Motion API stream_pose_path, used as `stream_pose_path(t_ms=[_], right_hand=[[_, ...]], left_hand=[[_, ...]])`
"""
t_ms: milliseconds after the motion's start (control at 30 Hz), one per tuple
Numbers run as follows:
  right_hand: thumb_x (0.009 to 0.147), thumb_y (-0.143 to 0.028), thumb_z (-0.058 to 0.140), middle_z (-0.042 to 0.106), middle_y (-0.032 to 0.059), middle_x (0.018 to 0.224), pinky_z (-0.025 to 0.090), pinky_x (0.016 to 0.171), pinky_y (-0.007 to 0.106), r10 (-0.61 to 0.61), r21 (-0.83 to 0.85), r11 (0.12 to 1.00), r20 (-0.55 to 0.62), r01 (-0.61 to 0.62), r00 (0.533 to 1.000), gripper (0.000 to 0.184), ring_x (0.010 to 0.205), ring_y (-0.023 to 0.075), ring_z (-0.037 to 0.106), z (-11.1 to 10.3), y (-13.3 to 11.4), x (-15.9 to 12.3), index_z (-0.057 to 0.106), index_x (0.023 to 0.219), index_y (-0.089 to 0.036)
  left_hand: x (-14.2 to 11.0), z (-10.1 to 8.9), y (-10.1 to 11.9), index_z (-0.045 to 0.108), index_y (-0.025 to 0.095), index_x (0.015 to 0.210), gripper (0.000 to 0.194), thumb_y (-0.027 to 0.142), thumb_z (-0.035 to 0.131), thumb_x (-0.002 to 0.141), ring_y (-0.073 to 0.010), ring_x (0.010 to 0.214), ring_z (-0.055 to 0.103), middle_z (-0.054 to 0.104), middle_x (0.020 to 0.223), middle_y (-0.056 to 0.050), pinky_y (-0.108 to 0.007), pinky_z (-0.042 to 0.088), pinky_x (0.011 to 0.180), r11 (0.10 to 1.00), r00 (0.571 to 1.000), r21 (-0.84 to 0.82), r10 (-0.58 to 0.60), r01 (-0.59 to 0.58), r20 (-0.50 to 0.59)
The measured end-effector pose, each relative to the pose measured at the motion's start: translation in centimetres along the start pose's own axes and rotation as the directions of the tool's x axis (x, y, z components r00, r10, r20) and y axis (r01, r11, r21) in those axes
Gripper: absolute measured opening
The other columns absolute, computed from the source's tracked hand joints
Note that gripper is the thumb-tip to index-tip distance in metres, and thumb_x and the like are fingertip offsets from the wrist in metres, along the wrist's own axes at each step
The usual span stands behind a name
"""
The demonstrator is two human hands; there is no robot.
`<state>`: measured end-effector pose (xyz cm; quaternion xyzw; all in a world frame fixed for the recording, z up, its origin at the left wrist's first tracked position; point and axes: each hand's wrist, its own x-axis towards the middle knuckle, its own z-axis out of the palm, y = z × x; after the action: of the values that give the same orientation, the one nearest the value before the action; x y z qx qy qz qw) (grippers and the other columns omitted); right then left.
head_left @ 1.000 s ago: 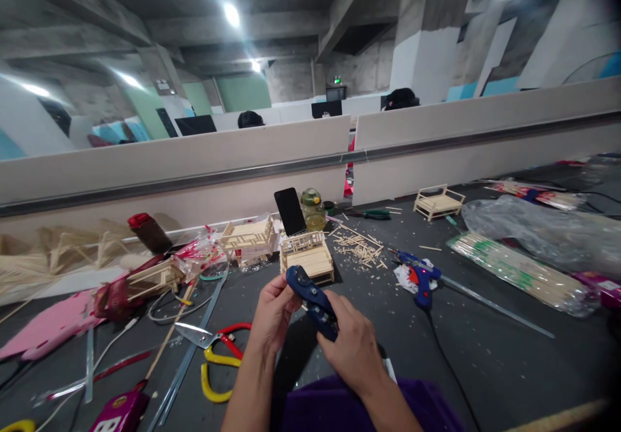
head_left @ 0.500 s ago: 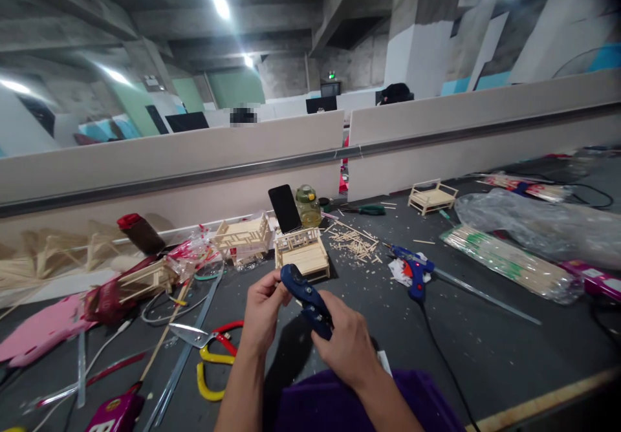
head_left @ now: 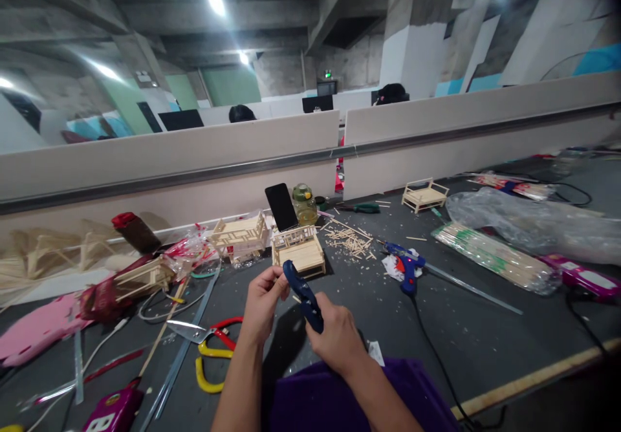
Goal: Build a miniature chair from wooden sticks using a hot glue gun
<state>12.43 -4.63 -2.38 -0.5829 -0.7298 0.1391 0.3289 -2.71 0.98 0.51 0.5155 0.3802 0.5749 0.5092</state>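
Observation:
My right hand is wrapped around a dark blue cutter, its head tilted up to the left. At that head my left hand is closed in a pinch. A short pale end of a thin wooden stick shows beside the cutter, and most of it is hidden by fingers and tool. Just beyond my hands stands a miniature wooden bed frame made of sticks. A similar stick model is to its left. Cut stick pieces lie in a heap to its right.
A blue glue gun rests on paper at right, its cord trailing forward. Red-and-yellow scissors lie left of my arm. Behind are a phone, a green-lidded bottle and another small stick bed. Bagged sticks lie far right.
The whole view has shifted slightly, so the table things sit a little further left. My hands keep the same grip, and the cutter is turned a bit more upright.

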Motion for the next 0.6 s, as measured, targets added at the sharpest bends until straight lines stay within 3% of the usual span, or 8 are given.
stream_pose_path(t_ms=[133, 300, 467, 600], right_hand=[[0.078, -0.015, 0.054, 0.068, 0.0011, 0.068, 0.03, 0.057, 0.026, 0.003, -0.008, 1.0, -0.013, -0.003, 1.0, 0.012, 0.065, 0.0206, 0.067, 0.2, 0.1, 0.1, 0.051, 0.087, -0.021], [0.082, -0.017, 0.054, 0.07, 0.0026, 0.07, 0.031, 0.058, 0.026, 0.016, -0.054, 0.998, -0.016, -0.017, 1.0, 0.006, 0.067, 0.0218, 0.069, 0.6, 0.3, 0.2, 0.054, 0.088, -0.02], [0.093, -0.031, 0.05, 0.073, 0.0074, 0.072, 0.032, 0.057, 0.028, 0.151, -0.162, 0.975, -0.018, -0.152, 0.988, 0.015, 0.067, 0.0254, 0.07, 0.5, 0.3, 0.3, 0.06, 0.087, -0.021], [0.093, -0.039, 0.05, 0.073, 0.0091, 0.074, 0.035, 0.06, 0.028, 0.156, -0.148, 0.976, -0.015, -0.157, 0.988, 0.023, 0.071, 0.0269, 0.071, 0.6, 0.3, 0.6, 0.062, 0.085, -0.02]], left_hand=[[0.1, 0.1, -0.2, 0.061, 0.015, 0.069, 0.028, 0.039, 0.072, 0.078, -0.0072, 0.051, 0.036, 0.046, 0.056, 0.004, -0.02, 0.028, 0.051, 0.998, 0.999, -0.053, -0.033, 0.034, 0.011], [0.3, 0.5, -0.6, 0.059, 0.015, 0.067, 0.033, 0.042, 0.077, 0.071, -0.0055, 0.047, 0.032, 0.043, 0.053, 0.006, -0.019, 0.026, 0.049, 0.986, 0.997, -0.15, -0.078, 0.077, -0.001], [0.4, 1.2, -0.8, 0.063, 0.014, 0.067, 0.036, 0.046, 0.078, 0.069, -0.0067, 0.048, 0.038, 0.052, 0.055, 0.003, -0.02, 0.027, 0.048, 0.998, 0.997, 0.019, -0.057, 0.058, -0.051], [0.3, 1.6, -0.9, 0.064, 0.015, 0.068, 0.035, 0.048, 0.076, 0.07, -0.0067, 0.047, 0.036, 0.05, 0.052, 0.004, -0.02, 0.024, 0.048, 0.998, 0.996, 0.065, -0.009, 0.015, -0.089]])
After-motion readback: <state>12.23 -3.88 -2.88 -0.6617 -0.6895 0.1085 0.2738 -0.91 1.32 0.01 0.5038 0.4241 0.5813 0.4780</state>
